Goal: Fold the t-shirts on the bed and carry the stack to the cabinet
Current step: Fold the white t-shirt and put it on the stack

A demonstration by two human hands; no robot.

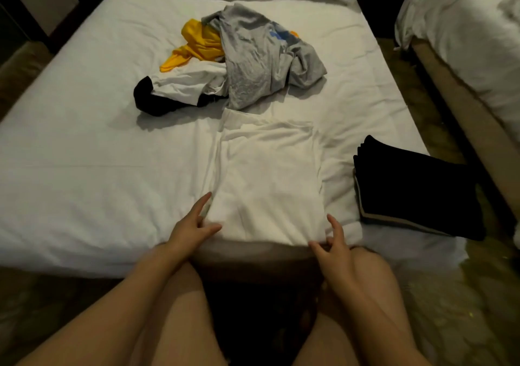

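White cloth sits in both grips at the lower middle of the frame. The left grip (pixel 194 225) lays its thumb on top of the white shirt (pixel 270 180) at the near left corner. Its index runs straight along the edge and its other fingers curl at the hem, which reads as a pinch. The right grip (pixel 329 241) is at the near right corner, its middle fingers curled onto the hem and its index lifted; it also looks clamped on the cloth.

The shirt lies as a long strip with its sides turned in, running from the near edge of the bed (pixel 84 168) up toward the centre of the frame.

I judge the step in hand to be the cross fold, with the near hem carried up toward the far end.
- Catch every layer at both corners so the tucked sides do not slip out.
- Lift both corners level and together, with the cloth lightly taut between them.
- Lay the hem square on the far edge, then smooth outward from the fold.
- Match the width of the stack (pixel 416 191), which lies at the right of the frame, apart from the shirt.
- Stop short of the grey shirt (pixel 261 56), which is just beside the strip's far end and may touch it.

The grey shirt, a yellow shirt (pixel 199 44) and a white-and-black shirt (pixel 180 87) lie unfolded at upper middle.
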